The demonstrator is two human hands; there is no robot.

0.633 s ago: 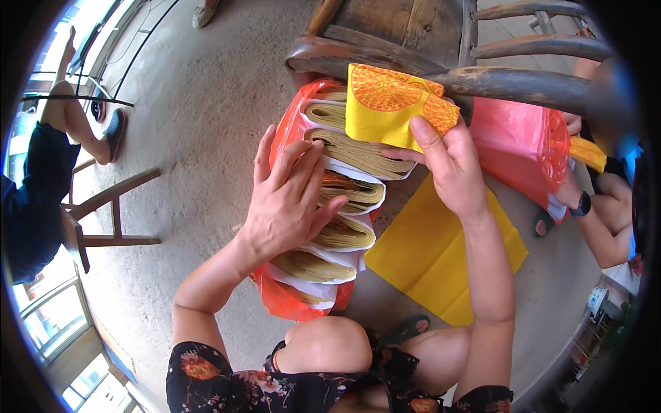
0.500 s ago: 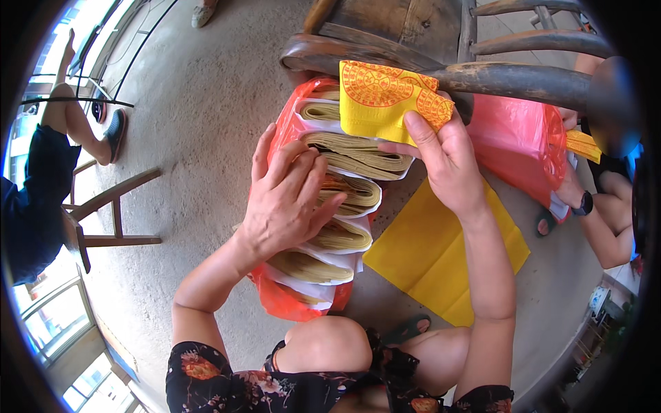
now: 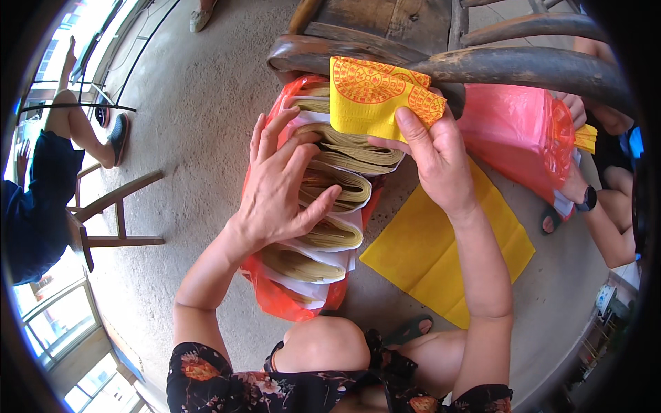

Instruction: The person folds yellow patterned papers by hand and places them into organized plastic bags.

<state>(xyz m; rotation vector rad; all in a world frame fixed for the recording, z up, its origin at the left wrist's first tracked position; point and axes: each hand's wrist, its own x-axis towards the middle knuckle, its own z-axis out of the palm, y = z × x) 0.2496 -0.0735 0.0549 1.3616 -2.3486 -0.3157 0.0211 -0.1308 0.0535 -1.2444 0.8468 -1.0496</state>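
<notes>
Pinched between thumb and fingers, a folded sheet of yellow joss paper with red round prints is in my right hand, over the far end of a red plastic bag. The bag holds several folded bundles of dull yellow paper, separated by white sheets. My left hand lies over the left side of these bundles, fingers apart, with some fingertips at the folds of the upper ones. I cannot see anything held in it. A large yellow sheet lies on the floor under my right forearm.
A dark wooden chair stands at the far side, its curved rail close beyond my right hand. At right another person's hands are at a pink-red bag. A wooden stool and a seated person's leg are at left.
My left hand has shifted slightly up and left, and its fingers have spread wider over the bundles. My right hand still holds the joss paper, slightly more to the left in the picture.
</notes>
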